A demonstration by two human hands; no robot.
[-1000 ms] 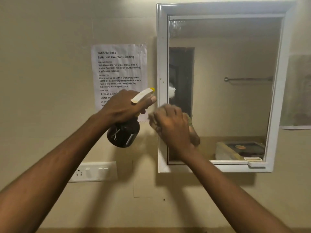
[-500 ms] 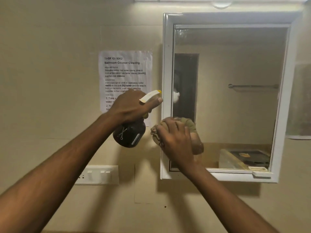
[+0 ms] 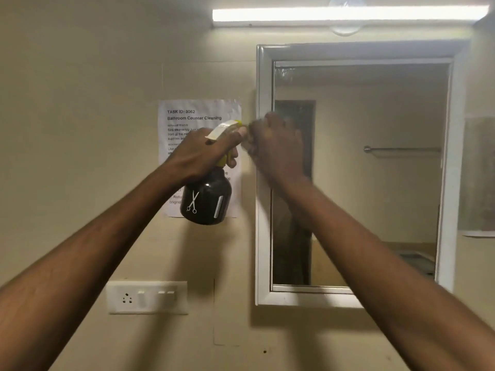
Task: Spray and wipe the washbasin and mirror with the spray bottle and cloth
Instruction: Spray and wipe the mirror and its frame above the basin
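My left hand (image 3: 203, 151) grips the neck and trigger of a black spray bottle (image 3: 206, 199) with a white-and-yellow nozzle, held up in front of the wall left of the mirror. The white-framed mirror (image 3: 375, 183) hangs on the beige wall. My right hand (image 3: 278, 148) is blurred with motion at the mirror's left edge, halfway up, fingers curled round a cloth that is almost wholly hidden under them. The washbasin is out of view.
A printed task sheet (image 3: 198, 116) is taped to the wall behind the bottle. A white switch-and-socket plate (image 3: 147, 297) sits lower left. A lit tube light (image 3: 348, 13) runs above the mirror. Another paper (image 3: 479, 178) hangs at the right edge.
My right hand with the cloth has moved up the mirror's left edge from near its lower corner. The view has tilted upward, showing the tube light. The bottle stays in my left hand.
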